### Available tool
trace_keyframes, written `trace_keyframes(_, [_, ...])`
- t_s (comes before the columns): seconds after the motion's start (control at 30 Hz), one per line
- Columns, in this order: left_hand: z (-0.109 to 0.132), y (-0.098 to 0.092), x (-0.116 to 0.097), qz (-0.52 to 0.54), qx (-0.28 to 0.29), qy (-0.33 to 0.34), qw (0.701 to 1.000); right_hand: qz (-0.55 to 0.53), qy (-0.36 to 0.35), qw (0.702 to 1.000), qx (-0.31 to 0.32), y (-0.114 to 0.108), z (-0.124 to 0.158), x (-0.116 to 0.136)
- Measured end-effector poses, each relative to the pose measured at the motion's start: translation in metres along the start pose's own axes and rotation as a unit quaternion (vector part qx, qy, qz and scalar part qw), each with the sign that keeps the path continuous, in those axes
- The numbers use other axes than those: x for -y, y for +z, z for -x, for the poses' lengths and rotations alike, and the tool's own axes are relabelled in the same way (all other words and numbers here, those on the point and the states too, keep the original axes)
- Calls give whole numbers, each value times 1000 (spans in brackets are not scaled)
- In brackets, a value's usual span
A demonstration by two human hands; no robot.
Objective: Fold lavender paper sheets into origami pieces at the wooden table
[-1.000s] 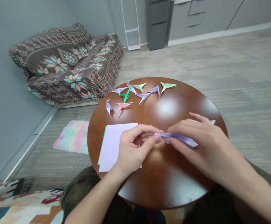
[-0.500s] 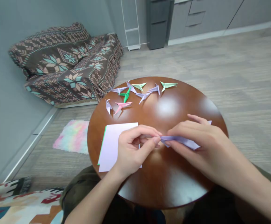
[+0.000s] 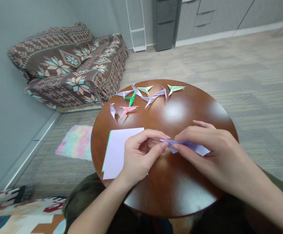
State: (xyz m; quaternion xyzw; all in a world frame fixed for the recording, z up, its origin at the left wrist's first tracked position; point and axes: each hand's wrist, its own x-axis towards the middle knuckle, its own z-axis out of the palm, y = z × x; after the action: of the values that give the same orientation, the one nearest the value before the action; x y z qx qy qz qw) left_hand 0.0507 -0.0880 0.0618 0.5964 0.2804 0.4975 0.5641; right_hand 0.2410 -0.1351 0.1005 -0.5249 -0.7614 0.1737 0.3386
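Note:
Above the round brown table [image 3: 180, 182], both hands hold a folded piece of lavender paper [image 3: 197, 148]. My left hand [image 3: 141, 156] pinches its pointed left tip between thumb and forefinger. My right hand [image 3: 212, 149] grips the wider body between thumb and fingers, covering part of it. Beside my left wrist lies a stack of lavender paper sheets [image 3: 120, 149] with a green edge [image 3: 106, 151] showing underneath. Toward the far rim sit several folded paper cranes: a pink one [image 3: 127, 110], a dark green one [image 3: 132, 98], a pale green one [image 3: 175, 89] and lavender ones [image 3: 149, 100].
A sofa [image 3: 75, 71] under a patterned cover stands beyond the table at the left. On the floor lies a fluffy pastel rug [image 3: 75, 143]. Grey cabinets [image 3: 212, 16] and a white rack [image 3: 138, 32] line the far wall.
The pointed tip of the lavender paper now extends further left over my left fingertips. My right hand has shifted slightly, and its grip on the paper continues.

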Motion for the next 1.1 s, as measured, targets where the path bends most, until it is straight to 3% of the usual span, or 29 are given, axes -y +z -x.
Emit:
trace_keyframes(0.47, [1, 0, 3, 68, -5, -61, 996, -35, 21, 999, 8, 3, -1, -3])
trace_keyframes(0.9, [1, -3, 9, 61, -8, -22, 998, -45, 32, 998, 30, 6, -2, -4])
trace_keyframes(1.1, [1, -8, 11, 97, -14, -44, 994, -78, 48, 994, 53, 4, -5, -2])
